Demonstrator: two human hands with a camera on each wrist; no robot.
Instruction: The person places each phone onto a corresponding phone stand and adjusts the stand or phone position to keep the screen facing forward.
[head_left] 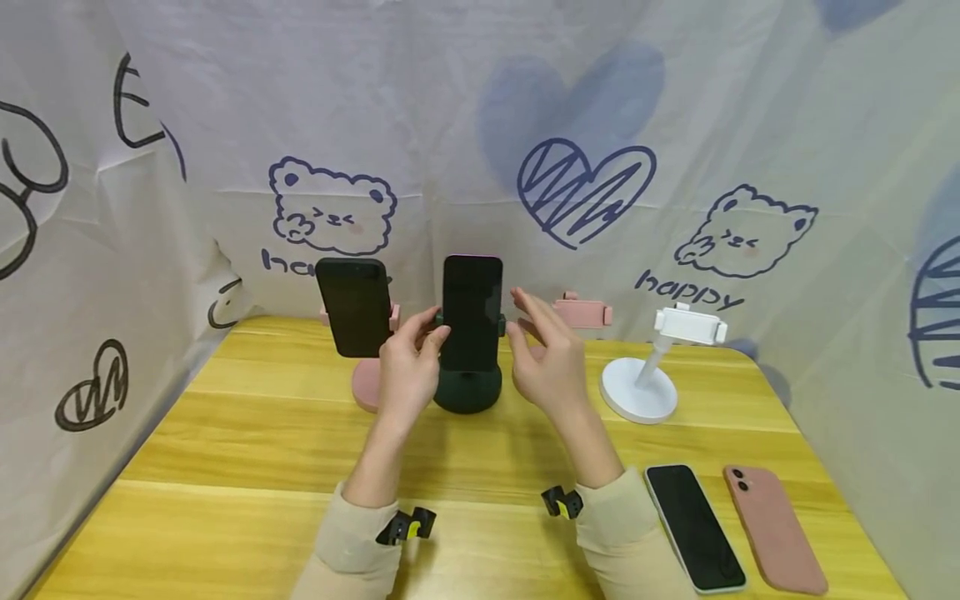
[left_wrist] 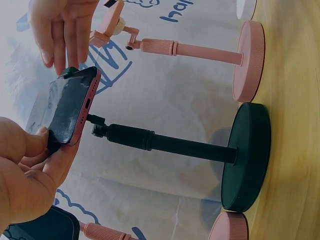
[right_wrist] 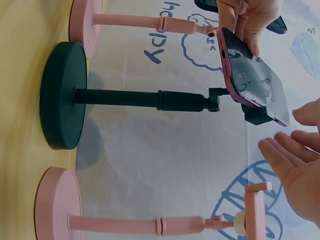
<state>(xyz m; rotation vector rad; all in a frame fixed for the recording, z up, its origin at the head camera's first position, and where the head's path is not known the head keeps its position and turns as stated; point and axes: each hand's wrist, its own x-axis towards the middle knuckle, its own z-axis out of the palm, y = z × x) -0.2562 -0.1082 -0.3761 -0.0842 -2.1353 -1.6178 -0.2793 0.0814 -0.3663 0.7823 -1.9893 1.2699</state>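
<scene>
A black-screened smartphone with a pinkish frame stands upright in the clamp of a dark green phone stand. My left hand pinches the phone's left edge at the clamp, thumb on the front and fingers behind. On the other side, my right hand is held up with its fingers extended, a small gap from the phone. The green clamp jaw shows at the phone's right edge in the right wrist view. Just left stands a pink phone stand bearing another dark phone.
Behind my right hand is a second pink stand with a bare holder. A white phone stand is farther right. At the front right lie a white-edged phone, screen up, and a pink phone, back up. A printed cloth hangs behind the table.
</scene>
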